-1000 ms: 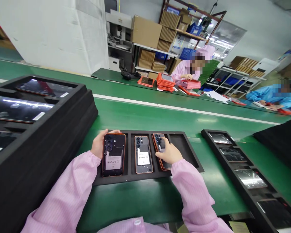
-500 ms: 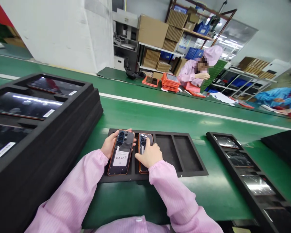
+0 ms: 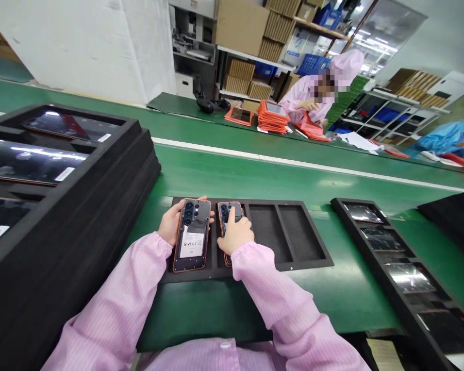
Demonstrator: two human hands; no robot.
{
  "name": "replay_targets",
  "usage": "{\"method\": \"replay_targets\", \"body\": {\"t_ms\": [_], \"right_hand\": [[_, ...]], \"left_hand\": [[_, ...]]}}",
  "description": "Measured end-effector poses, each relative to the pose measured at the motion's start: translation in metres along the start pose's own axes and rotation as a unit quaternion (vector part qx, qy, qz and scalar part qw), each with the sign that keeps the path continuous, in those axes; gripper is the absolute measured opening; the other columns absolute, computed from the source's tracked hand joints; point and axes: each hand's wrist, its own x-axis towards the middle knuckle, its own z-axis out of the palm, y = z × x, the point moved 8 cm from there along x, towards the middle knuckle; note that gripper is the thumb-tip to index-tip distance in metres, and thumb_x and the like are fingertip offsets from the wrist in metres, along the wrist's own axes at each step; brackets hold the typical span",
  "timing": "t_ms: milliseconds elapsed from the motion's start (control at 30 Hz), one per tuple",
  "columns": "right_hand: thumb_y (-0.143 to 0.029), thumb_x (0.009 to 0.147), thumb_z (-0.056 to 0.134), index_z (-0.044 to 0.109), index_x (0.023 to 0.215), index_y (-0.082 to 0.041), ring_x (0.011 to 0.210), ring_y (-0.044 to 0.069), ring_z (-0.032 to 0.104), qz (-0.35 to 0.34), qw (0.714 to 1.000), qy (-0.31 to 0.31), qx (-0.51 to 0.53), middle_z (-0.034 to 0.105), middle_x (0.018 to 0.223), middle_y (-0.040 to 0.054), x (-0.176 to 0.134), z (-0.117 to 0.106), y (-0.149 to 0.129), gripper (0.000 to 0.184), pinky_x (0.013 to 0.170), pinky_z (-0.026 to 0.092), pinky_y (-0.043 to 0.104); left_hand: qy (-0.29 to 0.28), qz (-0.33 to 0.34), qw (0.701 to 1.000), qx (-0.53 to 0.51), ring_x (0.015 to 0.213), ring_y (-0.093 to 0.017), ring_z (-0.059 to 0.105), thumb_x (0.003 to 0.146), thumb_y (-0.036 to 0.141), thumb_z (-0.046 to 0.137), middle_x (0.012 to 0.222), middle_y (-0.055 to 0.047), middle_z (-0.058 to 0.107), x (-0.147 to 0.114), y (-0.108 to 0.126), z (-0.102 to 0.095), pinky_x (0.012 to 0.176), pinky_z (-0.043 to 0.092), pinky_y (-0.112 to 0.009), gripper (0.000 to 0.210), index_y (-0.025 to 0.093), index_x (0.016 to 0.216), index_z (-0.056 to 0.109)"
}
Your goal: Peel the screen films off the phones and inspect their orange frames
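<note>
My left hand is wrapped round an orange-edged phone. Its back cover is off, so the camera lenses, small screws and a white battery label show. Its fingertips come out past the phone's right edge. Just to the right, my right hand grips a second orange-edged phone from above, thumb at the left side and fingers across the back. Much of that phone is hidden by the hand; another orange edge shows beneath it. Both phones are over the left part of a black foam tray with rectangular slots.
At left, a tall stack of black foam trays holds phones screen-up. Another long tray with phones lies at right on the green bench. Across the bench, a co-worker in pink sits near a pile of orange-red pieces.
My view has tilted down slightly, shifting the scene up. My left hand keeps the phone in nearly the same place; my right hand has closed a little more over the second phone.
</note>
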Motion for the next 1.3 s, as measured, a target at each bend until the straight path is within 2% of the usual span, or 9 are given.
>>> {"method": "replay_targets", "body": {"t_ms": [233, 467, 600, 767, 867, 967, 1033, 1133, 1300], "right_hand": [[-0.021, 0.077, 0.070, 0.008, 0.157, -0.010, 0.107, 0.039, 0.059, 0.006, 0.999, -0.033, -0.014, 0.046, 0.127, 0.0366, 0.004, -0.013, -0.009, 0.102, 0.072, 0.053, 0.048], [-0.029, 0.071, 0.076, 0.001, 0.157, -0.010, 0.112, 0.034, 0.060, -0.014, 0.999, -0.045, -0.009, 0.053, 0.125, 0.0295, 0.012, -0.010, -0.003, 0.116, 0.086, 0.052, 0.040], [-0.020, 0.076, 0.072, 0.001, 0.158, -0.012, 0.119, 0.036, 0.056, 0.003, 0.999, -0.047, -0.012, 0.048, 0.129, 0.0334, 0.011, -0.011, -0.007, 0.109, 0.082, 0.053, 0.042], [-0.021, 0.082, 0.069, 0.000, 0.158, -0.019, 0.118, 0.040, 0.056, 0.029, 0.999, -0.045, 0.000, 0.041, 0.135, 0.0352, 0.006, -0.007, -0.011, 0.103, 0.078, 0.053, 0.049], [-0.018, 0.085, 0.064, -0.001, 0.158, -0.019, 0.117, 0.043, 0.055, 0.037, 0.998, -0.046, 0.013, 0.036, 0.138, 0.0382, 0.003, -0.004, -0.013, 0.098, 0.079, 0.051, 0.055], [-0.017, 0.081, 0.069, -0.001, 0.158, -0.016, 0.122, 0.045, 0.052, 0.026, 0.998, -0.050, 0.035, 0.030, 0.143, 0.0396, 0.004, -0.008, -0.010, 0.103, 0.085, 0.049, 0.056], [-0.020, 0.076, 0.075, -0.004, 0.158, -0.013, 0.123, 0.043, 0.052, 0.004, 0.997, -0.051, 0.060, 0.035, 0.142, 0.0369, 0.007, -0.015, -0.003, 0.114, 0.091, 0.048, 0.052], [-0.028, 0.070, 0.079, -0.008, 0.156, -0.008, 0.117, 0.037, 0.058, -0.036, 0.991, -0.059, 0.113, 0.056, 0.127, 0.0270, 0.016, -0.024, 0.017, 0.124, 0.097, 0.046, 0.046], [-0.031, 0.070, 0.077, 0.000, 0.156, -0.015, 0.091, 0.026, 0.067, -0.066, 0.968, -0.064, 0.233, 0.065, 0.112, 0.0131, 0.027, -0.028, 0.057, 0.118, 0.083, 0.054, 0.039]], "left_hand": [[0.074, -0.013, 0.997, 0.021, 0.086, -0.031, 0.074, 0.096, 0.045, 0.033, 0.098, -0.017, 0.075, 0.003, 0.001, -0.008, 0.081, 0.059, -0.047, 0.063, 0.009, 0.147, 0.039], [0.078, -0.010, 0.996, 0.028, 0.088, -0.032, 0.074, 0.097, 0.041, 0.032, 0.101, -0.018, 0.074, 0.003, 0.002, -0.007, 0.083, 0.059, -0.050, 0.058, 0.009, 0.144, 0.044], [0.084, -0.005, 0.996, 0.024, 0.087, -0.032, 0.074, 0.097, 0.041, 0.033, 0.100, -0.018, 0.074, 0.004, 0.002, -0.009, 0.082, 0.059, -0.049, 0.058, 0.009, 0.144, 0.045], [0.084, 0.005, 0.996, 0.017, 0.088, -0.031, 0.074, 0.097, 0.038, 0.033, 0.103, -0.018, 0.074, 0.003, 0.002, -0.007, 0.083, 0.059, -0.049, 0.056, 0.008, 0.142, 0.046], [0.083, 0.007, 0.996, 0.015, 0.090, -0.031, 0.074, 0.097, 0.039, 0.033, 0.102, -0.017, 0.074, 0.003, 0.002, -0.008, 0.085, 0.059, -0.050, 0.056, 0.008, 0.142, 0.047], [0.081, 0.008, 0.997, 0.015, 0.091, -0.032, 0.074, 0.097, 0.040, 0.034, 0.101, -0.017, 0.074, 0.003, 0.002, -0.010, 0.085, 0.059, -0.050, 0.056, 0.009, 0.140, 0.048], [0.082, 0.007, 0.996, 0.015, 0.089, -0.032, 0.074, 0.096, 0.040, 0.035, 0.101, -0.017, 0.074, 0.003, 0.002, -0.011, 0.084, 0.059, -0.050, 0.056, 0.009, 0.140, 0.049], [0.084, 0.007, 0.996, 0.014, 0.085, -0.031, 0.074, 0.096, 0.040, 0.035, 0.098, -0.017, 0.074, 0.003, 0.002, -0.011, 0.081, 0.060, -0.048, 0.055, 0.008, 0.139, 0.050], [0.090, 0.007, 0.996, 0.027, 0.077, -0.027, 0.074, 0.096, 0.039, 0.034, 0.086, -0.015, 0.074, 0.003, 0.000, -0.011, 0.068, 0.061, -0.038, 0.054, 0.008, 0.138, 0.051]]}}
